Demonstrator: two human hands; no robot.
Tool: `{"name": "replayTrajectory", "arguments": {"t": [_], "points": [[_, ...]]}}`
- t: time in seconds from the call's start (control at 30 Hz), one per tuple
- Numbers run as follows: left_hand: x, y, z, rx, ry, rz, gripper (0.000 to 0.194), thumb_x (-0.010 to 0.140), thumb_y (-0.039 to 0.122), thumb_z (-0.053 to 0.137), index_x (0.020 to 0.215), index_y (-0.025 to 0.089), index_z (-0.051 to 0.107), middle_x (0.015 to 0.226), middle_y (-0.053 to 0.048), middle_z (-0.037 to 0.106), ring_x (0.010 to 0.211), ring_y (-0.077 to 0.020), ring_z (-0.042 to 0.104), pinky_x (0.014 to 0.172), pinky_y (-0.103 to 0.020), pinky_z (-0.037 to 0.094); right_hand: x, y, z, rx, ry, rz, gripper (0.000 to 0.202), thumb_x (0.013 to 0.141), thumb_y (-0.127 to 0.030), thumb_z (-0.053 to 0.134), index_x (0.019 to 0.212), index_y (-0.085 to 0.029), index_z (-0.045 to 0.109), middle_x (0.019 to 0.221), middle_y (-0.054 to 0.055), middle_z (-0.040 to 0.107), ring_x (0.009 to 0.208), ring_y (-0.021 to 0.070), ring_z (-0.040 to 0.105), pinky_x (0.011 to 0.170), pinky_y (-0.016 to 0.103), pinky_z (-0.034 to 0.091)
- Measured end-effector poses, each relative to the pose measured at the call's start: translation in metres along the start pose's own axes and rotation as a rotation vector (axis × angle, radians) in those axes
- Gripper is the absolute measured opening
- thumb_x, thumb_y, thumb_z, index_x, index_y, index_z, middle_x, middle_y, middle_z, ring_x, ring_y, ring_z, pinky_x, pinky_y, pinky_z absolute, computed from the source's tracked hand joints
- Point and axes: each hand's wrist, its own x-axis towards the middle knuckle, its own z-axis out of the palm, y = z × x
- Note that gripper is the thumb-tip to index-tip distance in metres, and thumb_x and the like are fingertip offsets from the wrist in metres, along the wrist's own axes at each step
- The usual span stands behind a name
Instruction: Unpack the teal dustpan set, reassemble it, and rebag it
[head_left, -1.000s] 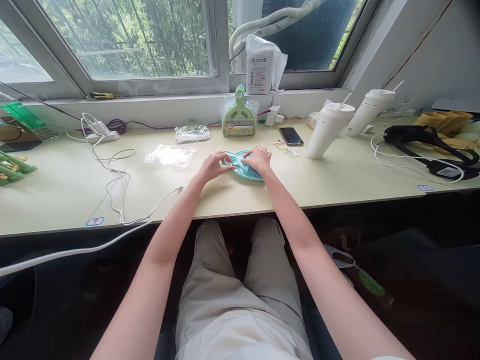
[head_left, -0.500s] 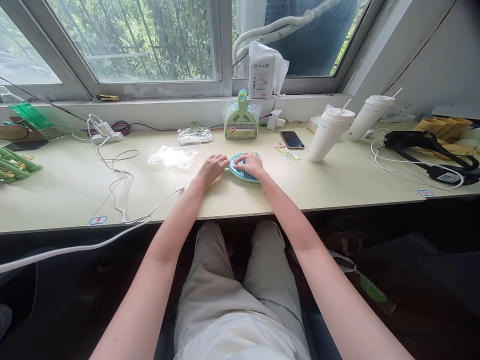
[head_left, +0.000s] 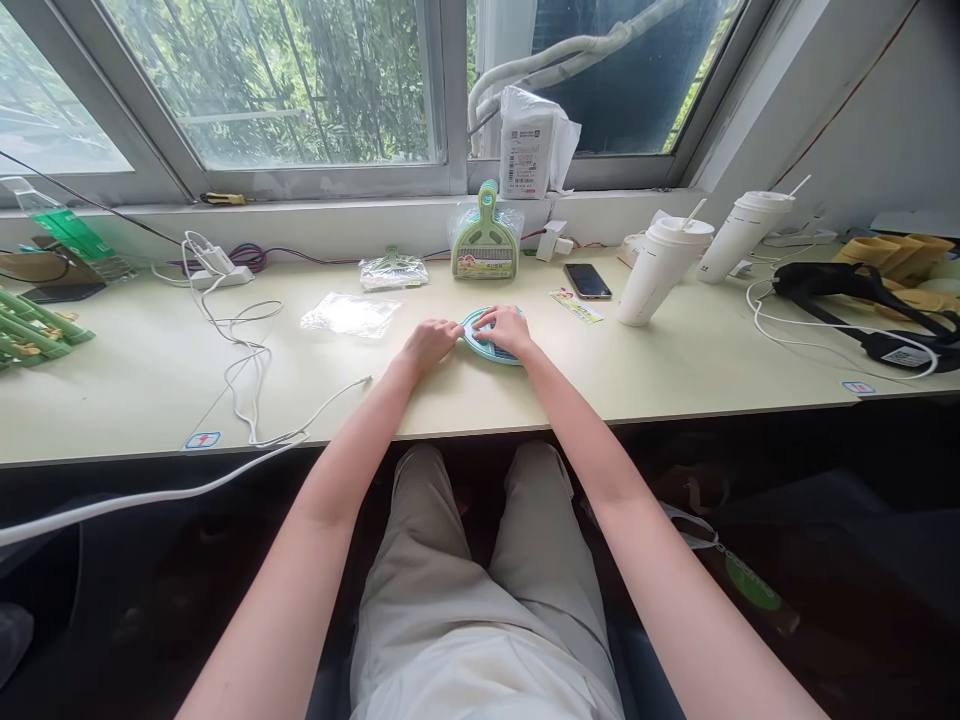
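A small light-blue dustpan (head_left: 480, 352) lies on the table in front of me, with a little brush set in it, mostly covered by my right hand. My left hand (head_left: 433, 343) is closed at the dustpan's left end, fingers pinched around what looks like its handle. From above, my right hand (head_left: 504, 328) reaches over the dustpan with bent fingers pinching the brush, whose bristles show only in part. Beyond stands a stack of green dustpans (head_left: 485, 250) in clear wrap. Left of it lies a smaller wrapped green piece (head_left: 393, 270), and nearer, a crumpled clear plastic bag (head_left: 349, 314).
A phone (head_left: 588, 281) and a printed label strip (head_left: 576, 305) lie to the right. Two white lidded cups (head_left: 660, 272) with straws stand beyond them. White cables (head_left: 255, 375) trail across the left side. A black strap headset (head_left: 862, 310) sits far right.
The view has shifted slightly, moving everything a little to the right. Both hands stay at the dustpan, with only slight finger movement.
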Motion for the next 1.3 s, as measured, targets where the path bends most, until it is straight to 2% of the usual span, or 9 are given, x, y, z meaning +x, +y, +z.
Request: {"name": "replayTrajectory", "arguments": {"t": [0.3,0.47,0.57,0.7,0.87,1.03,1.17,1.23,1.3], "points": [[-0.003,0.000,0.000,-0.163,0.086,-0.047,0.032,0.088,0.007,0.040,0.099,0.016,0.067,0.096,-0.013,0.069,0.096,-0.0236,0.063,0.081,-0.036,0.047,-0.006,-0.009,-0.006,-0.062,0.035,-0.054,0.012,0.077,-0.034,0.074,0.086,-0.029,0.079,0.116,0.005,0.066,0.115,0.0284,0.050,0.098,0.045,0.037],[-0.004,0.007,-0.013,-0.438,0.483,-0.314,0.037,0.096,0.028,0.043,0.130,0.022,0.054,0.141,-0.014,0.050,0.136,-0.0274,0.041,0.108,-0.045,0.035,-0.009,-0.023,-0.015,0.090,0.263,-0.075,0.021,0.084,-0.043,0.066,0.094,-0.028,0.077,0.123,0.006,0.061,0.118,0.0289,0.047,0.096,0.044,0.039],[0.004,0.018,-0.013,-0.811,0.640,-0.372,0.065,0.092,0.049,0.050,0.148,0.026,0.030,0.153,-0.015,0.036,0.141,-0.0314,0.035,0.109,-0.049,0.034,-0.011,-0.031,-0.015,0.183,0.430,-0.041,0.028,0.088,-0.048,0.059,0.097,-0.027,0.076,0.122,0.006,0.060,0.118,0.0276,0.046,0.095,0.043,0.039],[0.014,0.032,-0.004,-1.293,0.443,-0.251,0.079,0.084,0.058,0.056,0.150,0.028,0.025,0.148,-0.015,0.043,0.124,-0.0328,0.054,0.093,-0.043,0.049,-0.013,-0.037,-0.006,0.194,0.523,0.022,0.032,0.089,-0.050,0.056,0.096,-0.025,0.075,0.118,0.008,0.060,0.114,0.0270,0.048,0.095,0.042,0.040],[0.017,0.032,0.001,-1.566,0.364,-0.371,0.078,0.075,0.045,0.066,0.144,0.024,0.036,0.129,-0.012,0.061,0.097,-0.0256,0.065,0.074,-0.033,0.053,-0.008,-0.034,0.000,0.124,0.510,0.036,0.028,0.087,-0.048,0.060,0.095,-0.025,0.075,0.119,0.009,0.060,0.115,0.0278,0.048,0.096,0.043,0.040],[0.019,0.013,0.001,-1.646,0.583,-0.727,0.049,0.070,0.025,0.063,0.119,0.016,0.059,0.094,-0.007,0.069,0.082,-0.0191,0.065,0.073,-0.030,0.050,0.009,-0.003,-0.010,0.110,0.501,0.028,0.032,0.093,-0.044,0.048,0.102,-0.025,0.073,0.126,0.010,0.059,0.118,0.0259,0.048,0.097,0.041,0.041],[0.013,-0.009,0.003,-1.744,0.732,-0.955,0.033,0.069,0.023,0.067,0.102,0.017,0.065,0.087,-0.004,0.069,0.080,-0.0174,0.065,0.077,-0.031,0.051,0.017,0.047,-0.021,-0.050,0.547,0.425,0.041,0.096,-0.035,0.038,0.126,-0.018,0.061,0.142,0.017,0.048,0.133,0.0304,0.038,0.104,0.050,0.036],[0.008,-0.021,0.005,-1.840,0.742,-1.025,0.024,0.069,0.024,0.069,0.092,0.016,0.066,0.080,-0.003,0.068,0.074,-0.0165,0.064,0.073,-0.030,0.052,0.019,0.068,-0.023,-0.151,0.431,0.538,0.053,0.095,-0.037,0.042,0.142,-0.012,0.046,0.154,0.021,0.033,0.144,0.0341,0.023,0.108,0.059,0.027],[0.004,-0.032,0.007,-1.913,0.748,-1.095,0.017,0.069,0.020,0.070,0.084,0.015,0.065,0.075,-0.002,0.066,0.066,-0.0143,0.062,0.068,-0.028,0.052,0.019,0.076,-0.022,-0.169,0.258,0.574,0.054,0.096,-0.039,0.041,0.142,-0.012,0.046,0.154,0.022,0.034,0.144,0.0348,0.024,0.110,0.063,0.021]]}}
